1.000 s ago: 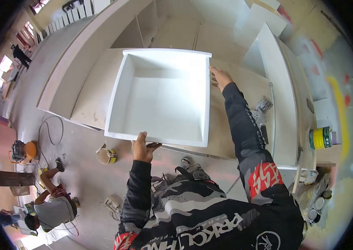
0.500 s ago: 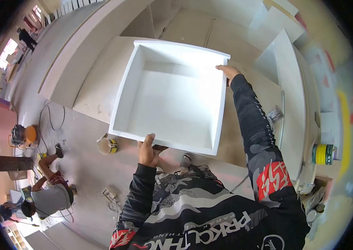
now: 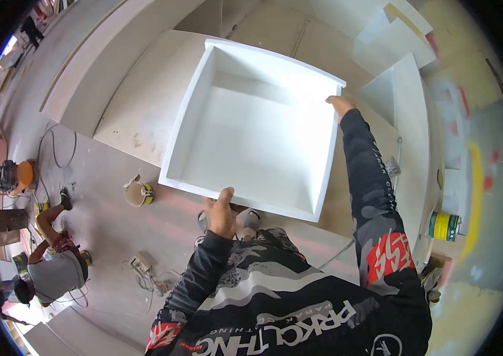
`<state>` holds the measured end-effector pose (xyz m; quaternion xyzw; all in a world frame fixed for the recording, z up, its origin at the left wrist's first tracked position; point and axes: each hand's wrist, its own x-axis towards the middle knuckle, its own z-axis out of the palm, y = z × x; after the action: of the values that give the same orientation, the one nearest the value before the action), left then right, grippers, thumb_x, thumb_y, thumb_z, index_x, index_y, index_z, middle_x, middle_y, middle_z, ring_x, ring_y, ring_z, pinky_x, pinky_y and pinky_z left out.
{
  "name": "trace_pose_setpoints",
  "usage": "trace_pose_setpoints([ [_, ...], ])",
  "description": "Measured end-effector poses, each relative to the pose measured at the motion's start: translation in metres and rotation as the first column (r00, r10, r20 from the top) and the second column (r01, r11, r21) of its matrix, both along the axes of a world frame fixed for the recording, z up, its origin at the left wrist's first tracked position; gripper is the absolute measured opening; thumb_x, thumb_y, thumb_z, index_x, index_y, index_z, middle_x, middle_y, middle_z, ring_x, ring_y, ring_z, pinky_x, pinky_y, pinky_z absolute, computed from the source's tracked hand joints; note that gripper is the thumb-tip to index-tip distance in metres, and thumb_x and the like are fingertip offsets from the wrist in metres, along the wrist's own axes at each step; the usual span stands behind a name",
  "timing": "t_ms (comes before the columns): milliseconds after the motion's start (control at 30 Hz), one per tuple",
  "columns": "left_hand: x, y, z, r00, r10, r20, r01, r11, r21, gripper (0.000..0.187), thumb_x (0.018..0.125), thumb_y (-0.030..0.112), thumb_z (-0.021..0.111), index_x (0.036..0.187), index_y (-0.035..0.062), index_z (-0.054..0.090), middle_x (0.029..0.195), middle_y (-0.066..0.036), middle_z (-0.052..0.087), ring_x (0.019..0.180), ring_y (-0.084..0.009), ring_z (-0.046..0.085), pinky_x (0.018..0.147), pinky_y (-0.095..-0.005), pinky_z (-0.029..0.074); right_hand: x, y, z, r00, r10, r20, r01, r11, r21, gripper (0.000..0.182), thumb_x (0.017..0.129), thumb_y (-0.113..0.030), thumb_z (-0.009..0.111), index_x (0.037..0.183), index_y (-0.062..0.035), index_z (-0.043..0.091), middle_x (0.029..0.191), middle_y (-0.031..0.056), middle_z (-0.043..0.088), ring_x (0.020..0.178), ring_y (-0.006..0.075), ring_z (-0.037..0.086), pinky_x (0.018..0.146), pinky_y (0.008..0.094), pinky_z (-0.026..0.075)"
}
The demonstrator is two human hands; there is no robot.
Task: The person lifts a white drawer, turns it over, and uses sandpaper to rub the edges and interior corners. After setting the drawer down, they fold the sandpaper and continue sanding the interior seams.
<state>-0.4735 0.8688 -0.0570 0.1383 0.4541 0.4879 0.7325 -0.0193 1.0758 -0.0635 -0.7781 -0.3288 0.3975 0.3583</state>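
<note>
A white drawer [image 3: 251,136], open side toward me, is held up in front of my body in the head view. My left hand [image 3: 221,215] grips its near edge, thumb over the rim and fingers underneath. At the far right corner, my right hand [image 3: 341,105] clasps the side wall, with its thumb on the rim and the other fingers hidden behind. Beyond and below the drawer lies a pale board surface [image 3: 144,101] of a large cabinet piece.
On the floor to the left stands an open paint bucket [image 3: 139,193]. A yellow-labelled can [image 3: 444,226] is at the right, near an upright panel [image 3: 413,113]. A person in a grey top [image 3: 55,276] crouches at the lower left, among cables and an orange machine [image 3: 24,176].
The drawer has shifted slightly to the right in view and turned a little clockwise, with both hands still on it. The surroundings have slid left as my head moved.
</note>
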Motion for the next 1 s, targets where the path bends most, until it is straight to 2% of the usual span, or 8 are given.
trace_pose_setpoints([
  [200,-0.003,-0.007,-0.019,0.999,0.032,0.017,-0.031,0.999,-0.036,0.039,0.093,0.01,0.055,0.125,-0.007,0.041,0.114,-0.018,0.055,0.099,-0.0338,0.065,0.085,-0.0496,0.06,-0.024,-0.025,0.035,0.985,-0.072,-0.16,0.09,0.99,0.111,0.046,0.082,-0.012,0.067,0.117,0.017,0.059,0.107,0.0219,0.067,0.093,0.0302,0.067,0.081,0.0378,0.053],
  [400,-0.021,-0.023,-0.041,1.0,-0.003,0.016,0.003,1.0,-0.02,0.04,0.089,0.006,0.057,0.125,-0.008,0.044,0.112,-0.019,0.058,0.099,-0.0299,0.064,0.083,-0.0429,0.057,-0.055,-0.065,0.094,0.989,-0.066,-0.134,0.093,0.974,0.208,0.044,0.084,-0.011,0.067,0.118,0.0169,0.056,0.107,0.022,0.065,0.096,0.0298,0.066,0.086,0.0376,0.052],
  [467,-0.023,-0.02,-0.021,0.998,0.04,0.047,-0.039,0.999,-0.018,0.038,0.088,0.004,0.056,0.123,-0.0081,0.046,0.107,-0.018,0.06,0.096,-0.0286,0.065,0.08,-0.0407,0.057,-0.057,-0.082,0.11,0.991,-0.09,-0.103,0.115,0.958,0.265,0.043,0.084,-0.009,0.067,0.118,0.0161,0.057,0.108,0.0213,0.065,0.098,0.0292,0.066,0.087,0.0374,0.052],
  [533,-0.031,-0.016,-0.009,0.987,-0.048,0.154,0.055,0.998,-0.039,0.038,0.089,0.004,0.056,0.123,-0.0081,0.045,0.102,-0.017,0.062,0.092,-0.0278,0.066,0.079,-0.0407,0.057,-0.068,-0.105,0.137,0.99,-0.124,-0.071,0.14,0.938,0.316,0.042,0.085,-0.008,0.067,0.119,0.0152,0.057,0.109,0.0207,0.065,0.099,0.0286,0.065,0.088,0.0372,0.051],
  [700,-0.027,0.021,-0.046,0.962,-0.225,0.154,0.224,0.974,0.026,0.029,0.09,0.007,0.059,0.115,-0.0066,0.052,0.097,-0.014,0.064,0.089,-0.0262,0.067,0.08,-0.0394,0.058,-0.112,-0.151,0.216,0.967,-0.241,-0.084,0.244,0.781,0.574,0.038,0.088,-0.007,0.069,0.119,0.0109,0.059,0.114,0.0146,0.065,0.103,0.0234,0.063,0.092,0.0335,0.049],
  [733,-0.02,0.032,-0.052,0.962,-0.219,0.166,0.214,0.976,0.042,0.026,0.091,0.007,0.06,0.112,-0.0059,0.054,0.098,-0.014,0.065,0.088,-0.0258,0.068,0.079,-0.0387,0.059,-0.114,-0.158,0.22,0.959,-0.271,-0.081,0.268,0.778,0.569,0.038,0.088,-0.007,0.069,0.119,0.0109,0.059,0.114,0.0146,0.065,0.103,0.0234,0.063,0.092,0.0335,0.049],
  [833,-0.008,0.068,-0.072,0.867,-0.476,0.144,0.464,0.879,0.111,0.024,0.093,0.01,0.062,0.112,-0.004,0.058,0.104,-0.014,0.067,0.086,-0.0242,0.069,0.073,-0.0353,0.062,-0.12,-0.18,0.222,0.953,-0.303,-0.022,0.215,0.623,0.752,0.038,0.087,-0.004,0.071,0.121,0.0075,0.06,0.115,0.0107,0.065,0.102,0.0183,0.061,0.095,0.0306,0.046],
  [1000,0.011,0.075,-0.089,0.809,-0.559,0.18,0.528,0.827,0.194,0.029,0.094,0.014,0.065,0.118,-0.0024,0.058,0.111,-0.014,0.068,0.096,-0.0245,0.07,0.081,-0.0394,0.062,-0.144,-0.207,0.214,0.918,-0.397,0.021,0.208,0.526,0.825,0.035,0.087,0.0,0.071,0.12,0.0062,0.062,0.113,0.01,0.067,0.101,0.0173,0.062,0.095,0.0299,0.047],
])
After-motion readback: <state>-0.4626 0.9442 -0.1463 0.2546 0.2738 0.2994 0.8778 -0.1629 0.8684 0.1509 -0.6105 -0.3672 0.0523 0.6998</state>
